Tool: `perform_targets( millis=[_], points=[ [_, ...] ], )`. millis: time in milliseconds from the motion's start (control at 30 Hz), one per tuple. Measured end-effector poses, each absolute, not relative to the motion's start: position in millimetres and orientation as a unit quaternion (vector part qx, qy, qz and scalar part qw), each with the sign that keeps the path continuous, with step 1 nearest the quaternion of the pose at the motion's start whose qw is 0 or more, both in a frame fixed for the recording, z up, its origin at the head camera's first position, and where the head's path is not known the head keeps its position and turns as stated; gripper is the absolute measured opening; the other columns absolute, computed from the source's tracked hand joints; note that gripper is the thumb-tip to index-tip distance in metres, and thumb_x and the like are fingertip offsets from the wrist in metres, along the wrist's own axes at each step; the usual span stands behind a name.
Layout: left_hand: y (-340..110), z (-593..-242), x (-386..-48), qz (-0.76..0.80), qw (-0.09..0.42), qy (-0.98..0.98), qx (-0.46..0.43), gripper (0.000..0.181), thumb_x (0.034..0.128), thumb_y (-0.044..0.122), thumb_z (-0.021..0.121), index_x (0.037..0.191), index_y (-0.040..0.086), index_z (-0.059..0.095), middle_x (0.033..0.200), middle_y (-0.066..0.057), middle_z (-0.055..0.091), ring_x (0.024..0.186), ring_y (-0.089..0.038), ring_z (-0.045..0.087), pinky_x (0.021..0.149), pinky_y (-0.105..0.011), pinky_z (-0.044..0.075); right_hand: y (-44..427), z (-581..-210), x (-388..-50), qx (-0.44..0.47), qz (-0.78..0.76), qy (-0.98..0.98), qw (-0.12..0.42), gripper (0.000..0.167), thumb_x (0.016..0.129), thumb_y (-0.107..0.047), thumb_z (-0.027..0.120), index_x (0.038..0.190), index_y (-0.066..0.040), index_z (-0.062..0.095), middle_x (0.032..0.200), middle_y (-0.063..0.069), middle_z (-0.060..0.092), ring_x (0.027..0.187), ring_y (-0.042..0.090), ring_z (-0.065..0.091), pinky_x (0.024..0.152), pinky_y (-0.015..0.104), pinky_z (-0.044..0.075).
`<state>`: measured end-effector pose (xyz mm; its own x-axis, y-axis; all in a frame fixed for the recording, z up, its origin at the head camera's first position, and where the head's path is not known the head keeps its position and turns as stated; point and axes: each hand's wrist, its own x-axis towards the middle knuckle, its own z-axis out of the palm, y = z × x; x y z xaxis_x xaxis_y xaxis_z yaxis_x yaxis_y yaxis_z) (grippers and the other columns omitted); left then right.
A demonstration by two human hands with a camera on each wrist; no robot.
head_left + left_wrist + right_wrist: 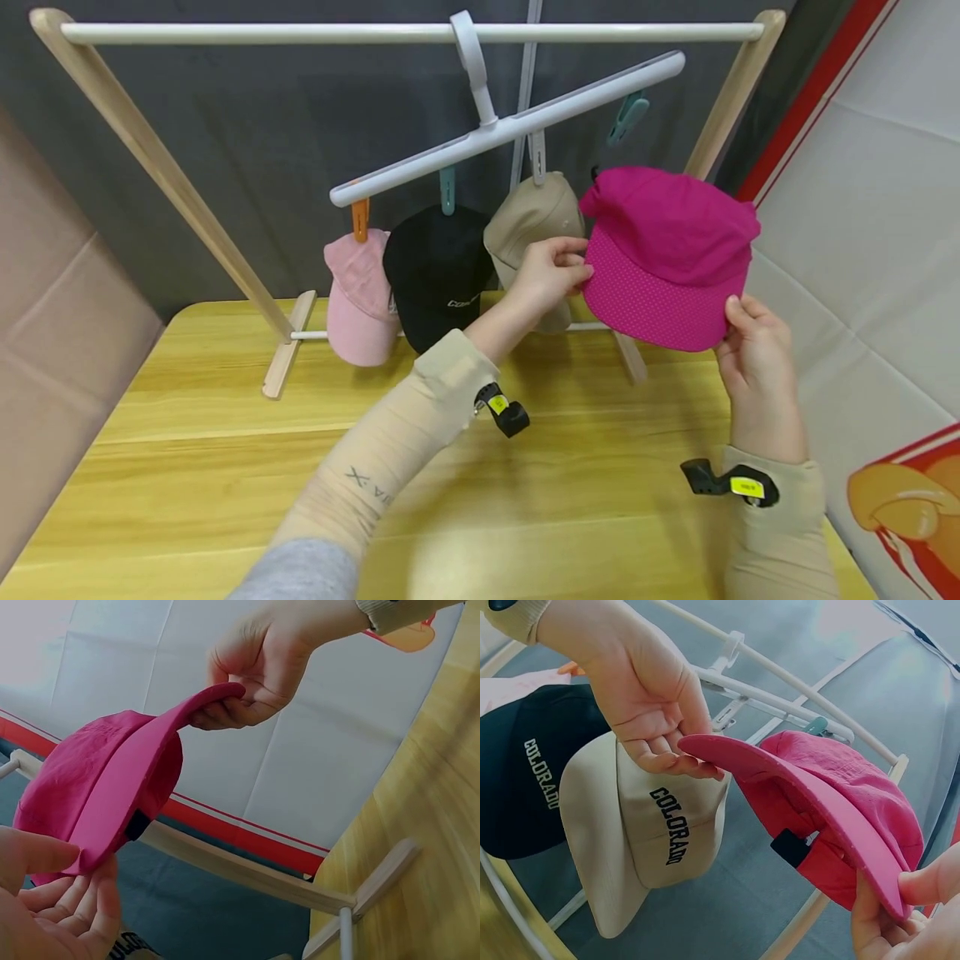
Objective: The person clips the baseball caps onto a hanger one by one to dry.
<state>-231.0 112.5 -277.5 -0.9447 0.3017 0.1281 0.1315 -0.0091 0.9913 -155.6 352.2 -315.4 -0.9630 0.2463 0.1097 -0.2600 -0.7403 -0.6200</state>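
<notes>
A magenta cap with a dotted brim is held up between both hands, below the hanger's right end. My left hand pinches the brim's left edge; my right hand pinches its right edge. In the right wrist view the cap's hollow underside and a black strap show. Just above the cap, a teal clip hangs from the white hanger with nothing in it. Behind my left hand a beige cap hangs from a grey clip.
A black cap hangs from another teal clip, and a pink cap from an orange clip. The tilted hanger hooks over the rack's white rail. Wooden rack legs stand on the wooden table.
</notes>
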Motion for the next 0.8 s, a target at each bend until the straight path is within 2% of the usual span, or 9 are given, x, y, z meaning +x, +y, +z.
perform_targets(
  millis=[300,500,633,800],
  points=[
    [107.7,-263.0,-232.0,0.642,0.009,0.746,0.177,0.031,0.0916,0.001,0.056,0.122,-0.003,0.059,0.093,-0.012,0.068,0.066,-0.019,0.062,0.065,-0.024,0.052,353.6,-315.8,-152.7,0.016,0.941,-0.309,0.133,0.018,0.095,0.009,0.049,0.094,0.012,0.066,0.086,0.018,0.067,0.072,0.023,0.068,0.061,0.03,0.056],
    [107.0,-253.1,-233.8,0.607,-0.07,0.772,0.175,0.026,0.0916,0.003,0.055,0.116,0.0,0.064,0.089,-0.009,0.067,0.07,-0.019,0.065,0.063,-0.021,0.049,355.0,-316.4,-150.4,0.014,0.942,-0.31,0.13,0.018,0.095,0.008,0.049,0.096,0.012,0.066,0.088,0.017,0.068,0.075,0.023,0.068,0.064,0.03,0.056],
    [107.5,-247.5,-234.9,0.609,-0.125,0.76,0.188,0.025,0.0923,0.004,0.054,0.114,-0.001,0.064,0.091,-0.008,0.064,0.075,-0.015,0.061,0.066,-0.02,0.047,355.8,-316.7,-149.1,0.013,0.942,-0.309,0.131,0.018,0.095,0.008,0.049,0.095,0.012,0.067,0.089,0.017,0.068,0.076,0.023,0.068,0.064,0.03,0.056],
    [109.6,-241.1,-237.5,0.636,-0.15,0.721,0.23,0.029,0.0941,0.006,0.055,0.122,0.0,0.059,0.11,-0.007,0.057,0.093,-0.013,0.057,0.078,-0.017,0.047,357.2,-317.2,-148.7,0.013,0.941,-0.31,0.135,0.018,0.094,0.008,0.049,0.094,0.012,0.067,0.087,0.017,0.067,0.074,0.022,0.068,0.063,0.03,0.056]
  ],
)
